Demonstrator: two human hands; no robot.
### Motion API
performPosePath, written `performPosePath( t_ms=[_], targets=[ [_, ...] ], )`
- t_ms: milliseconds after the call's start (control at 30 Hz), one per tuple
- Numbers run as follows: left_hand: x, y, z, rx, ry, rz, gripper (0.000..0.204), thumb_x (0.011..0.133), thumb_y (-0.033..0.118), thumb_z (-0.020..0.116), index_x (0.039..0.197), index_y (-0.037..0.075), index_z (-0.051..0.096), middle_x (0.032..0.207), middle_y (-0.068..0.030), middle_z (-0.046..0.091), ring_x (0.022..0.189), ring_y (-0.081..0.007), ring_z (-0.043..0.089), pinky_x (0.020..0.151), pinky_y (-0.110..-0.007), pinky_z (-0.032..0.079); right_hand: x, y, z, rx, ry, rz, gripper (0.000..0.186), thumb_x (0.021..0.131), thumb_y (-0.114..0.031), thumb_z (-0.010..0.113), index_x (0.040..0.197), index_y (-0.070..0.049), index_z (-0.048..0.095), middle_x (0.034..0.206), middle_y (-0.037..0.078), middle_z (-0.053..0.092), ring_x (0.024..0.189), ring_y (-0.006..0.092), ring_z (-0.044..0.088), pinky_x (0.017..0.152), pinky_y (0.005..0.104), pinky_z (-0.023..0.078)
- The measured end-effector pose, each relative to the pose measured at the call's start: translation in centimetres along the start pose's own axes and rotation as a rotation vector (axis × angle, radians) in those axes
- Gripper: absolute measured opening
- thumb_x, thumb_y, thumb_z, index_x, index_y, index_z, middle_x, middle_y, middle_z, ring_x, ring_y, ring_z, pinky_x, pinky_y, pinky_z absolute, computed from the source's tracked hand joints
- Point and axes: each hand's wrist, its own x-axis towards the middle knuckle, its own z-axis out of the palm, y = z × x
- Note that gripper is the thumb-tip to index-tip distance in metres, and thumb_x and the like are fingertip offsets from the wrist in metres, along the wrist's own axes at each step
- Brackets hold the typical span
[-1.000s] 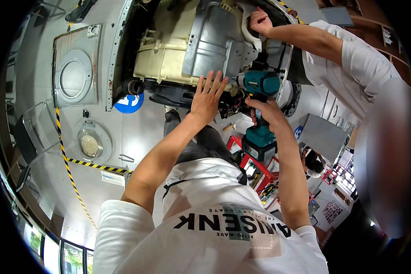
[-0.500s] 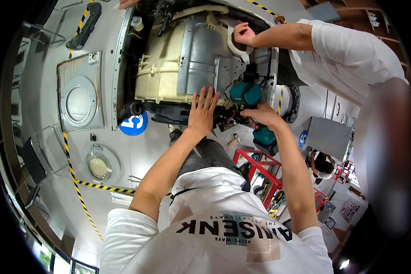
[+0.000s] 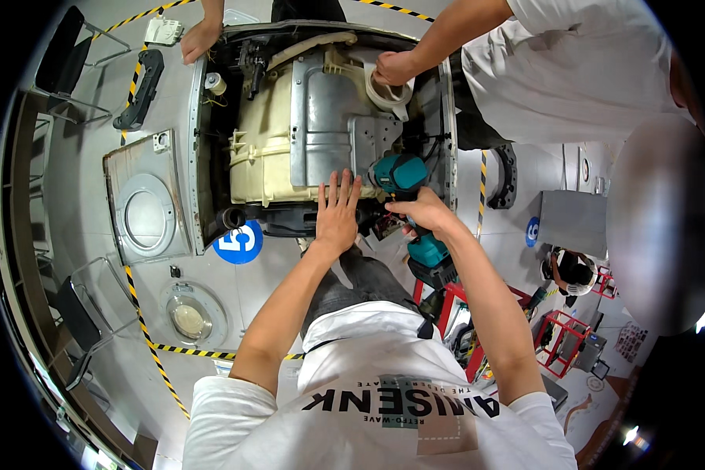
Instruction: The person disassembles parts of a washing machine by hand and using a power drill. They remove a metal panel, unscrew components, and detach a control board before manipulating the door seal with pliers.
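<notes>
In front of me is an opened washing machine with a cream plastic tub (image 3: 262, 157) and a ribbed grey metal plate (image 3: 313, 125) over it. My left hand (image 3: 338, 218) lies flat at the tub's near edge, fingers stretched out over the plate's lower border. My right hand (image 3: 424, 210) is wrapped round the grip of a teal cordless drill (image 3: 400, 173). The drill's head is beside the plate's lower right corner; its tip is hidden. Its battery base hangs below my hand. A dark part (image 3: 286, 220) runs along the tub's near side.
A co-worker's hand (image 3: 395, 69) is at a white ring (image 3: 389, 94) on the machine's right; another person's hand (image 3: 201, 41) rests by the far left corner. On the floor at left are a front panel (image 3: 145, 215) and a round door (image 3: 189, 313). A red frame (image 3: 450, 301) stands near my right arm.
The view has shifted, showing more of the hand at the far left corner. My left hand stays flat at the tub's edge and my right hand keeps hold of the drill.
</notes>
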Motion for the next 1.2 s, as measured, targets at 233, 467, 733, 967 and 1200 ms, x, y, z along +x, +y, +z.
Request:
performPosePath(
  t_ms=[233,467,733,967,1200],
  targets=[
    [0.0,-0.2,0.1,0.002,-0.010,0.011,0.093,0.075,0.020,0.067,0.151,0.006,0.014,0.156,-0.0178,0.013,0.143,-0.0387,0.011,0.115,-0.054,0.010,0.2,0.3,0.3,-0.051,0.107,-0.035,0.038,0.078,-0.030,0.075,0.089,0.005,0.064,0.069,0.007,0.062,0.049,0.0152,0.060,0.043,0.0289,0.045],
    [0.2,0.0,-1.0,0.011,-0.023,0.008,0.080,0.082,0.026,0.064,0.148,0.007,0.024,0.153,-0.0189,0.021,0.141,-0.0389,0.019,0.113,-0.054,0.015,1.3,1.3,0.6,-0.064,0.099,-0.044,0.033,0.077,-0.026,0.074,0.078,0.005,0.064,0.066,0.009,0.062,0.046,0.0176,0.058,0.041,0.0311,0.044],
    [4.2,-2.7,-1.3,-0.030,0.250,-0.035,0.060,0.092,0.039,0.052,0.144,0.013,0.037,0.152,-0.0217,0.023,0.138,-0.0411,0.024,0.110,-0.057,0.018,1.1,1.1,0.9,-0.048,0.086,0.005,0.023,0.080,-0.017,0.070,0.078,0.003,0.059,0.060,0.007,0.054,0.046,0.0169,0.053,0.041,0.0314,0.042],
    [4.1,-3.3,0.2,-0.015,0.248,-0.019,0.067,0.091,0.051,0.048,0.146,0.014,0.035,0.153,-0.0222,0.020,0.140,-0.0419,0.020,0.111,-0.057,0.014,0.6,0.4,0.6,-0.027,0.064,0.020,0.023,0.079,-0.016,0.071,0.077,0.004,0.059,0.059,0.007,0.054,0.046,0.0174,0.053,0.042,0.0319,0.042],
    [4.0,-3.3,0.1,0.000,0.210,-0.025,0.069,0.092,0.052,0.047,0.147,0.014,0.033,0.154,-0.0223,0.017,0.141,-0.0414,0.017,0.112,-0.056,0.012,1.0,1.0,0.7,-0.038,0.082,0.006,0.025,0.079,-0.017,0.070,0.074,0.004,0.059,0.059,0.008,0.055,0.046,0.0176,0.054,0.042,0.0322,0.043]
  ],
)
